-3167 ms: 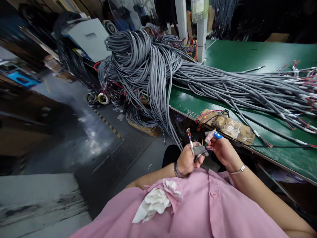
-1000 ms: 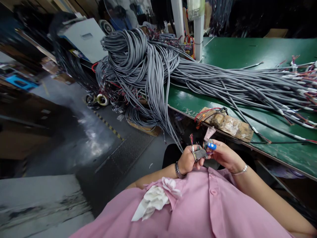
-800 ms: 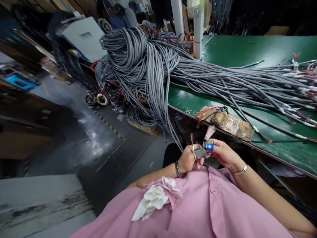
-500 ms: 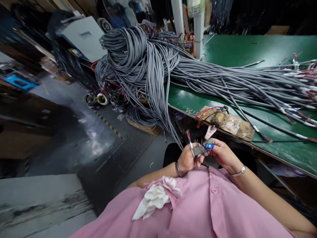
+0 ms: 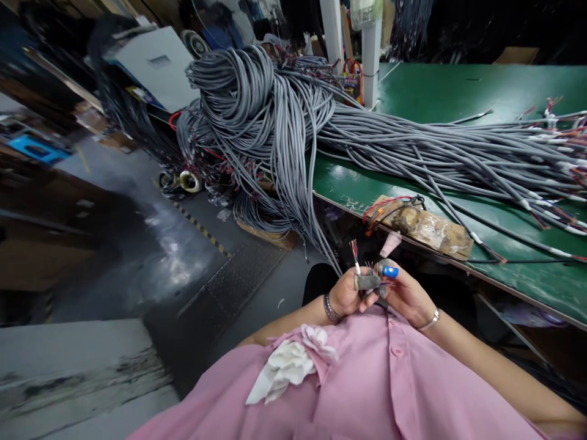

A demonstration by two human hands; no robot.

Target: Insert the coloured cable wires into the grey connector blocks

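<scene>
My left hand (image 5: 348, 293) is closed around a cable end, its thumb in a grey finger cover. From the top of this hand a white-wrapped cable end (image 5: 354, 256) sticks up, with thin coloured wires fanned out. My right hand (image 5: 406, 293) meets the left one, its fingertips pinched on thin coloured wires (image 5: 389, 283) between the two hands. Blue tape (image 5: 389, 271) wraps one of the right hand's digits, and grey covers sit on fingertips. Both hands are in front of my pink shirt. How the wires run inside the fingers is hidden.
A large bundle of grey cables (image 5: 293, 122) lies along the green table (image 5: 458, 91) and hangs over its near edge. Near that edge is a wooden block (image 5: 440, 232) with red and black wires. A pale pink clip-like piece (image 5: 390, 244) sits below it. A white box (image 5: 160, 67) stands behind.
My right hand has turned and drawn slightly in toward my left, its blue-taped digit now lying flatter. My left hand has shifted a little to the right with the cable end.
</scene>
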